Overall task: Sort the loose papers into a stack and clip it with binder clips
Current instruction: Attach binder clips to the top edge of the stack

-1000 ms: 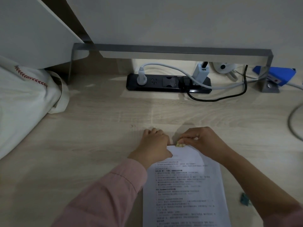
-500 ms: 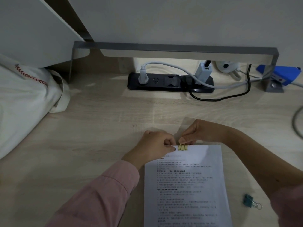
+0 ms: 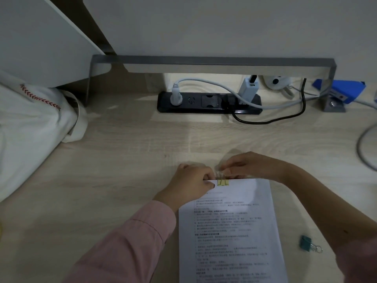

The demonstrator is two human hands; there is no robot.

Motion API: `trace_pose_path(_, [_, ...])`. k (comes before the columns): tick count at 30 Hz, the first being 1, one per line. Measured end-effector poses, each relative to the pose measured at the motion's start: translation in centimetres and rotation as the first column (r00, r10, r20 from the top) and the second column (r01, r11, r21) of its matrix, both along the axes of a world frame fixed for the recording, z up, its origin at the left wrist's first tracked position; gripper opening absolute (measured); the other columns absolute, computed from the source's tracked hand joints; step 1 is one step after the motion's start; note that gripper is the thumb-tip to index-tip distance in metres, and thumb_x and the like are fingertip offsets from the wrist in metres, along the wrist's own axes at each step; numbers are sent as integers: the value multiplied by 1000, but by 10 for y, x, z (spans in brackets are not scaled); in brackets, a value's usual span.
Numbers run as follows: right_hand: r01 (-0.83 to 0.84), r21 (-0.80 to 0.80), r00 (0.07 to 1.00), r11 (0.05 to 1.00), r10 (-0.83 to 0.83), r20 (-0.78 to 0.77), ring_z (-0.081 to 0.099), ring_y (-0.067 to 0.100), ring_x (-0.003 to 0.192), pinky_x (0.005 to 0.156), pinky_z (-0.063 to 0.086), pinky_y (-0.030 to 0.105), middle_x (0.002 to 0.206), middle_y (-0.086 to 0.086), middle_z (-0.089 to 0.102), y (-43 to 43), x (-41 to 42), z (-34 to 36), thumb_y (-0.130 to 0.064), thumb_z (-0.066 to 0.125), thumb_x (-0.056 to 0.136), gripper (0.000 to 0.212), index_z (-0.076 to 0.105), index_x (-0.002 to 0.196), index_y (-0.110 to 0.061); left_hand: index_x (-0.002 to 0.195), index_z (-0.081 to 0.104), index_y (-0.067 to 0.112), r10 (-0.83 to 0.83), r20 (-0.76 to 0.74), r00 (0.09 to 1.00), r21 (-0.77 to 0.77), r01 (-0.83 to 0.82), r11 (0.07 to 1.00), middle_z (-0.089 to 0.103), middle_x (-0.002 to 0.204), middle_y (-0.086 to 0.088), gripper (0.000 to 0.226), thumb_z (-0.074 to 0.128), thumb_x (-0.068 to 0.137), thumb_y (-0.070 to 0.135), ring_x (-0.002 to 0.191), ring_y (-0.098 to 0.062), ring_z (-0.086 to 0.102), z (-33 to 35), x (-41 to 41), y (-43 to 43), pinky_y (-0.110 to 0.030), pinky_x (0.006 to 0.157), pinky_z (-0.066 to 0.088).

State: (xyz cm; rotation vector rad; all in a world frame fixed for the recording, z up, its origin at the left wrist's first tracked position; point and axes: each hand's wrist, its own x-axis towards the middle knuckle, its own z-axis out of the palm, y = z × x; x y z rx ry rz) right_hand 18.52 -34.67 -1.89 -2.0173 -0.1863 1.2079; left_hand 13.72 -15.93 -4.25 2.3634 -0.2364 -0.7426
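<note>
A stack of printed white papers (image 3: 230,231) lies on the wooden desk, its top edge pointing away from me. A yellow binder clip (image 3: 223,182) sits on that top edge near the left corner. My left hand (image 3: 193,180) pinches the top left corner of the stack, right beside the clip. My right hand (image 3: 251,165) is behind the top edge with its fingertips on the clip's wire handles, which look blurred. A teal binder clip (image 3: 306,243) lies loose on the desk to the right of the stack.
A black power strip (image 3: 208,102) with plugs and cables lies at the back under a grey metal shelf (image 3: 204,63). A white cloth bag (image 3: 26,127) fills the left side. A blue object (image 3: 344,91) and a grey cable (image 3: 365,148) are at the right.
The yellow clip, half hidden under my right fingers a second ago, now sits clamped on the paper's top edge. My right hand has drawn back behind the edge and works the clip's handles.
</note>
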Motion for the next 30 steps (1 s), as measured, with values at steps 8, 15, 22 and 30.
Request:
trace_pose_path(8, [628,3,723,778,-585,368,63,22,83,76,47,28,88,7,68,-76,-64,9,-15,52,91,16,66,85,-12,116,54,16,-22,222,975,-3,23,1000,53,121,1,29,53,89,25,115,-19,45,4,-8,-27,-33,97,36])
trace_pose_path(15, [610,-457,792,647,-495,356,57,18,70,66,43,34,78,1,61,-127,-157,7,-47,54,85,31,54,83,-16,126,42,11,-300,201,932,306,231,923,43,130,-8,38,42,93,30,121,-26,39,3,-10,-73,-36,99,30])
trace_pose_path(22, [642,-409,766,649,-514,386,61,28,70,66,47,36,74,15,66,-119,-182,-13,-39,58,86,37,60,77,-3,117,46,13,-324,236,916,372,223,901,47,123,-7,32,47,91,31,115,-26,43,0,-12,-85,-36,96,31])
trace_pose_path(30, [719,-78,653,691,-634,415,65,14,60,69,55,33,73,8,67,-93,-143,0,-23,48,93,24,54,82,-2,117,47,17,-213,109,971,223,185,957,45,123,-4,31,53,88,25,112,-23,48,3,-8,-82,-32,97,29])
